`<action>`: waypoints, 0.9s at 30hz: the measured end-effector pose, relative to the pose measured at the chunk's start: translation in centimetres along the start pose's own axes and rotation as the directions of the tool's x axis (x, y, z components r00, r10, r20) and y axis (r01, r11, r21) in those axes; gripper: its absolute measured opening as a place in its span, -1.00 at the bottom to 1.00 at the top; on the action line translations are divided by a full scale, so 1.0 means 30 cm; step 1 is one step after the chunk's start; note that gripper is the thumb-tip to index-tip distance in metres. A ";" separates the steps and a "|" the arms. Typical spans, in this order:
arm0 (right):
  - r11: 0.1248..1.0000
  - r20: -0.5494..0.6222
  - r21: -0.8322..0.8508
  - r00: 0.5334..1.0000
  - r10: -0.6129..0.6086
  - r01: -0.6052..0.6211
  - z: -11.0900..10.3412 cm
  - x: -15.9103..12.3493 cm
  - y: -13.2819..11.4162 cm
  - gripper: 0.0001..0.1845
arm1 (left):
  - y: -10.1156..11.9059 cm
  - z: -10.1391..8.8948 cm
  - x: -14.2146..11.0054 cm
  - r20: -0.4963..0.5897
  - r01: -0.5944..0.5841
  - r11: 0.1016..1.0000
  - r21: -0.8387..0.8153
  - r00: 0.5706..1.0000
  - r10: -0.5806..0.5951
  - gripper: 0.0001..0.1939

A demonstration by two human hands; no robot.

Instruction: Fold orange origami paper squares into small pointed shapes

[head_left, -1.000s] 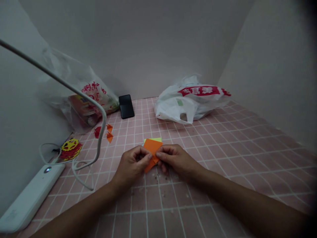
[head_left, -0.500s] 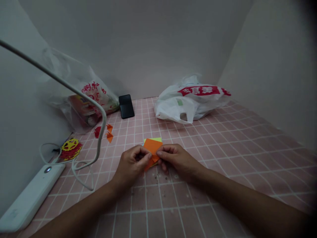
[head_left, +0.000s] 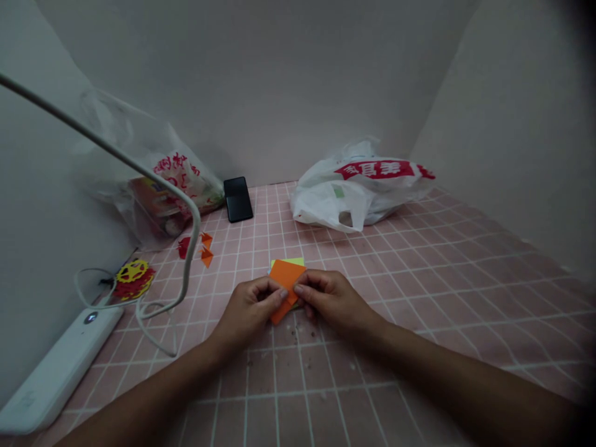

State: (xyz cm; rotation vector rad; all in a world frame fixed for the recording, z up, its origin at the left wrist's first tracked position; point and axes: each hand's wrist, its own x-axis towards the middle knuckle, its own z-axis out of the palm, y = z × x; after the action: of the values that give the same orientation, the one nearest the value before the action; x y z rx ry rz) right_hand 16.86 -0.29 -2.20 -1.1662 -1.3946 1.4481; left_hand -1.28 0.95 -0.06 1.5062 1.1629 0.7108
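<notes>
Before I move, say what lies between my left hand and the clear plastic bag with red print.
The head view shows two small orange folded shapes and a red piece, with a pale cable beside it.

Your one view comes from a camera worn on your head, facing forward and down over your forearms. It sees both your hands [head_left: 254, 310] [head_left: 333, 304] from close above, and the pink surface [head_left: 395, 273] beyond, back to the walls.

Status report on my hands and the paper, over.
Both hands gripping orange paper. Yellow paper partly beneath. White cable off to the left, clear of both hands.
</notes>
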 end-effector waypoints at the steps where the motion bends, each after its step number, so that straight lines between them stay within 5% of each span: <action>1: 1.000 -0.010 0.017 1.000 0.009 -0.009 -0.002 0.001 0.000 -0.83 | 0.000 0.001 0.002 -0.006 0.010 1.000 -0.017 1.000 -0.011 -0.76; 8: 0.991 0.040 0.118 0.998 0.053 -0.057 -0.003 0.008 0.005 -0.68 | 0.003 0.002 0.000 -0.012 -0.003 1.000 -0.003 1.000 0.003 -0.75; 16: 0.987 0.136 0.136 0.989 0.066 -0.084 0.007 0.001 0.005 -0.75 | 0.011 -0.004 -0.008 -0.033 -0.058 0.996 0.071 0.998 0.060 -0.77; 23: 0.982 0.014 0.187 0.999 0.036 -0.038 0.001 0.008 0.009 -0.73 | 0.003 -0.007 0.002 -0.050 -0.034 0.998 -0.052 0.998 0.031 -0.75; 27: 0.989 0.069 0.135 0.996 0.050 -0.059 0.008 -0.002 0.005 -0.74 | -0.005 -0.001 0.000 -0.022 -0.024 0.999 -0.045 0.999 0.023 -0.74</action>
State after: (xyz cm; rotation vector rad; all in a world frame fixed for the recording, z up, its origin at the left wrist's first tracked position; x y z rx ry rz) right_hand 16.66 -0.43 -2.35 -1.0862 -1.2939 1.6072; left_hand -1.35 0.95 -0.18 1.4797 1.1394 0.7661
